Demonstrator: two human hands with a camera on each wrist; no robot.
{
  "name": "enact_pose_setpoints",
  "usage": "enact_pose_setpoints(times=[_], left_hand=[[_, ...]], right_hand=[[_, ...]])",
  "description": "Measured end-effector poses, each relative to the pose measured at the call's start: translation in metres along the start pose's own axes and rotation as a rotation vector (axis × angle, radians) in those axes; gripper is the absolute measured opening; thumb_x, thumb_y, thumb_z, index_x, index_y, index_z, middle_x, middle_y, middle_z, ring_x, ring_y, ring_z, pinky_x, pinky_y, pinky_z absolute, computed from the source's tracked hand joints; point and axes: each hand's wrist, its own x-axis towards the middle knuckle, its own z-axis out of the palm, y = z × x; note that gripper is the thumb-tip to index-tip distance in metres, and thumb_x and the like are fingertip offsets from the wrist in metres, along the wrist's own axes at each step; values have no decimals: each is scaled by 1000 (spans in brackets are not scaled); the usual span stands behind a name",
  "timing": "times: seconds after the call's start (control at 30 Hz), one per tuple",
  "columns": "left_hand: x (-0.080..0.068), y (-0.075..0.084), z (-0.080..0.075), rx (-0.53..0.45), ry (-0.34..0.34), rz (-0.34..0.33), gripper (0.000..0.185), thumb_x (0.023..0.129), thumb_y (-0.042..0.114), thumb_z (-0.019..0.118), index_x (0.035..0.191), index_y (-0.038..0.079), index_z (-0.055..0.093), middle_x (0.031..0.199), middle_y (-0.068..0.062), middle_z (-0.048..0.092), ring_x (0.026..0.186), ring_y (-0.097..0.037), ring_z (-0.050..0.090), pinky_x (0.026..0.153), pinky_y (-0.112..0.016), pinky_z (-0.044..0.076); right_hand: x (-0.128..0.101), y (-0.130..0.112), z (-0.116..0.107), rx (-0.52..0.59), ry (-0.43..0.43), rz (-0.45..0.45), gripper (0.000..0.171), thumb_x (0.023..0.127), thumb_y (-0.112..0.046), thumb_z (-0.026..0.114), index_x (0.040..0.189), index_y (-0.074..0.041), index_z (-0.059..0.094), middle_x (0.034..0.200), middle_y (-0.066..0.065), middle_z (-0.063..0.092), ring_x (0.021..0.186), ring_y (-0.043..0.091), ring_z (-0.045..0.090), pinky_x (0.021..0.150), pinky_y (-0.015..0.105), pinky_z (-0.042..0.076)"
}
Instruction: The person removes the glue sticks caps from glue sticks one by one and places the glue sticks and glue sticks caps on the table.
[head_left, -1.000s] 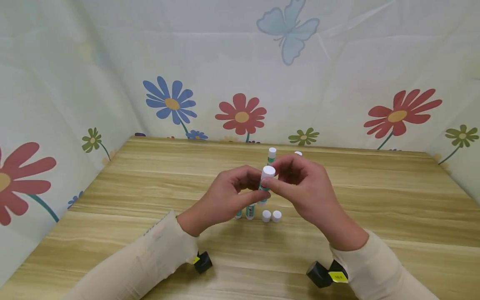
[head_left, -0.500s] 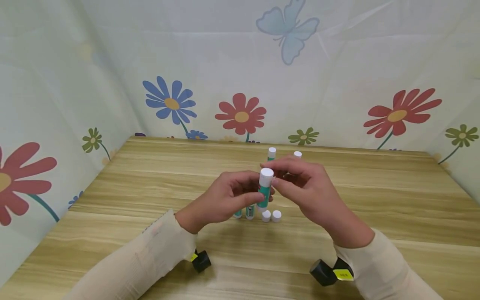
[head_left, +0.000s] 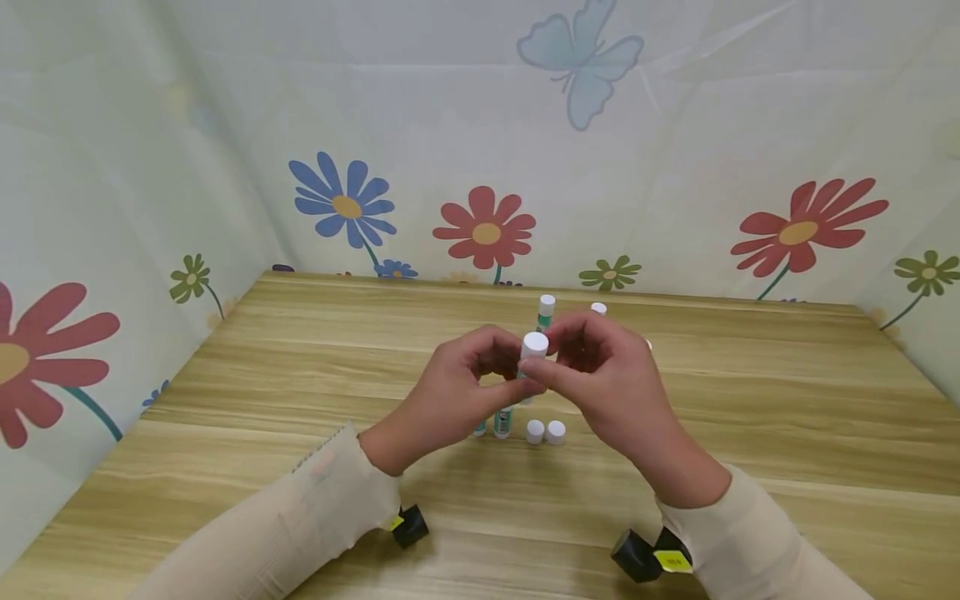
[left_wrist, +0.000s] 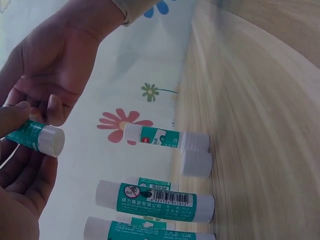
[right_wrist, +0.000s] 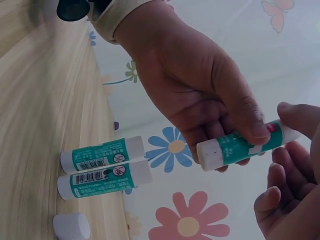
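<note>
On wooden table (head_left: 750,417), floral backdrop (head_left: 225,125) behind, 2 loose caps (head_left: 545,432).

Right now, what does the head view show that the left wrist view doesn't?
Only the head view shows both sleeves, the butterfly on the backdrop and two loose caps side by side. Only the left wrist view shows barcodes and print on the standing sticks. Both show the left hand and right hand holding one glue stick above the table.

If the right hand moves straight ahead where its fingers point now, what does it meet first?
Probably the left hand: the right hand points left across the glue stick both hold, though depth is unclear.
</note>
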Motion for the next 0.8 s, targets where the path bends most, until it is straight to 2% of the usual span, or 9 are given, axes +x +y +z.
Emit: enact_pose_setpoints(times=[0.13, 0.33, 0.53, 0.7, 0.8], left_hand=[[1, -2, -1, -13, -21, 6, 24, 88, 19, 72, 110, 18, 64, 103, 4, 67, 90, -12, 65, 84, -30, 57], [2, -6, -5, -82, -128, 28, 28, 93, 9, 64, 121, 8, 62, 110, -9, 67, 97, -15, 65, 90, -33, 56], [2, -7, -9, -95, -214, 22, 32, 96, 9, 59, 128, 5, 58, 115, -11, 66, 101, -15, 64, 92, -30, 55], [3, -8, -11, -104, -244, 27, 33, 97, 7, 57, 129, 2, 56, 117, -16, 66, 103, -16, 65, 93, -29, 54], [4, -6, -13, -96, -245, 24, 33, 97, 7, 57, 129, 2, 56, 117, -17, 66, 103, -16, 66, 93, -30, 55]], right_hand=[[0, -1, -1, -38, -8, -11, 19, 85, -20, 76, 101, -14, 67, 86, 1, 65, 71, 21, 57, 62, 26, 51], [-1, -4, -4, -89, -32, -42, 17, 89, -18, 70, 105, -14, 69, 88, 1, 63, 74, 20, 57, 62, 25, 50], [-1, -5, -7, -62, -58, -81, 18, 90, -11, 68, 107, -10, 70, 91, 1, 63, 79, 18, 56, 63, 23, 51], [-1, -6, -8, -43, -48, -84, 21, 91, -10, 66, 111, -8, 69, 93, 0, 64, 82, 17, 57, 67, 22, 52], [0, -7, -10, 8, -21, -94, 23, 91, -8, 66, 114, -6, 68, 96, -1, 65, 84, 18, 58, 71, 21, 54]])
